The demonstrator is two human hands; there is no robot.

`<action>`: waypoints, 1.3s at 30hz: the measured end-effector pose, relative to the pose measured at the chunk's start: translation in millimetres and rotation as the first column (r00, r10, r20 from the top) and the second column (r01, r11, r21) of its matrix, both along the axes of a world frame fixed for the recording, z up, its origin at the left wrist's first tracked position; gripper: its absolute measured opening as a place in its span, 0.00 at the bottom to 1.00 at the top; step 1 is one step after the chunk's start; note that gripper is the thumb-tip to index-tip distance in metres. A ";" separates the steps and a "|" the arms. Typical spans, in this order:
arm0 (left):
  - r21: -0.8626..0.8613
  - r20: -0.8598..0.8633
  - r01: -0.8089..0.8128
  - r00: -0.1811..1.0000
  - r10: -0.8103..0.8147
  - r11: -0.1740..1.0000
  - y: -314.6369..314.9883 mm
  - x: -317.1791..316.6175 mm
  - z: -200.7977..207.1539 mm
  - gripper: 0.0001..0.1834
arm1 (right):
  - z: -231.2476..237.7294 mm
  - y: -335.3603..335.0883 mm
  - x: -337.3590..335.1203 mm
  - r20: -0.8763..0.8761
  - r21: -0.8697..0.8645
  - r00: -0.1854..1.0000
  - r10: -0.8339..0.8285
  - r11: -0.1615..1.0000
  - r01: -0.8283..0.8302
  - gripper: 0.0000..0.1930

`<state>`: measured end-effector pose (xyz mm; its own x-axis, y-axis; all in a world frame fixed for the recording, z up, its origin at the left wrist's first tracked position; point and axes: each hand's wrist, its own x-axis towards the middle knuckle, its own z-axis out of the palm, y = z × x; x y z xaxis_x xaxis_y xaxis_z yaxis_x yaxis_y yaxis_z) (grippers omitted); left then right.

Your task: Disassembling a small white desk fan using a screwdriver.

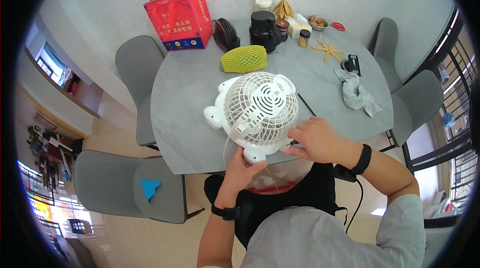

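Observation:
A white fan [261, 105] lies on the table with its round slotted grille facing up and a pale cord trailing at its left. My left hand [241, 170] is closed on the fan's near edge, thumb against a rounded white knob [254, 155]. At the fan's near right edge, my right hand [316, 140] pinches a small dark piece [293, 142], mostly hidden by the fingers, whose kind I cannot tell. A thin black rod [306, 104] lies just beyond that hand, its near end reaching the knuckles.
Behind the fan are a yellow-green netted roll [244, 59], a black jug [264, 30] and a red bag [182, 18]. A grey cloth [357, 92] and red scissors [338, 26] lie to the right. Grey chairs [110, 180] surround the table [180, 133].

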<state>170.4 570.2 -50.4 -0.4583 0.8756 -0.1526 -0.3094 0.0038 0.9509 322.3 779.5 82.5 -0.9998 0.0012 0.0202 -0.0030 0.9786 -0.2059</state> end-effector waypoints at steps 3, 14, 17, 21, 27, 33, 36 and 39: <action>0.010 -0.002 -0.004 1.000 0.004 1.000 0.3 -0.1 -0.6 0.41 | -7.8 2.3 3.3 0.129 0.048 0.987 -0.096 0.995 0.091 0.08; 0.016 -0.001 -0.007 1.000 0.007 1.000 0.5 0.6 0.0 0.41 | -17.6 5.2 6.4 -0.022 0.017 0.997 -0.075 0.997 0.076 0.11; 0.031 -0.006 -0.011 1.000 0.011 0.999 0.2 1.2 -1.3 0.40 | -18.9 6.2 6.8 -0.309 -0.091 0.943 0.120 0.984 -0.155 0.13; 0.032 0.019 -0.020 1.000 0.019 0.999 0.1 2.7 -1.1 0.40 | -18.2 1.5 9.8 -0.023 0.054 1.000 0.019 0.998 -0.018 0.12; 0.025 -0.021 -0.072 0.997 0.073 0.997 3.9 8.2 -3.1 0.39 | -68.4 -9.1 13.7 -0.131 -0.110 0.991 -0.032 0.994 0.017 0.12; -0.043 -0.013 -0.171 0.985 0.170 0.984 11.6 10.4 -6.5 0.32 | -101.6 -3.8 38.4 -0.115 -0.314 0.993 -0.039 0.949 0.001 0.10; -0.117 -0.100 -0.171 0.982 0.160 0.978 11.0 3.4 -0.6 0.25 | -106.5 -1.3 54.7 -0.060 -0.373 0.998 -0.034 0.928 0.009 0.10; -0.181 -0.133 -0.182 0.978 0.159 0.967 10.0 -0.9 9.1 0.24 | -113.0 -2.2 72.1 -0.052 -0.355 0.994 -0.091 0.933 0.066 0.10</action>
<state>169.5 580.2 -41.3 -0.6230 0.7427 -0.2457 -0.2081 0.1455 0.9672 394.4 777.2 -30.4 -0.9926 0.0989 0.0708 0.0453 0.8409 -0.5392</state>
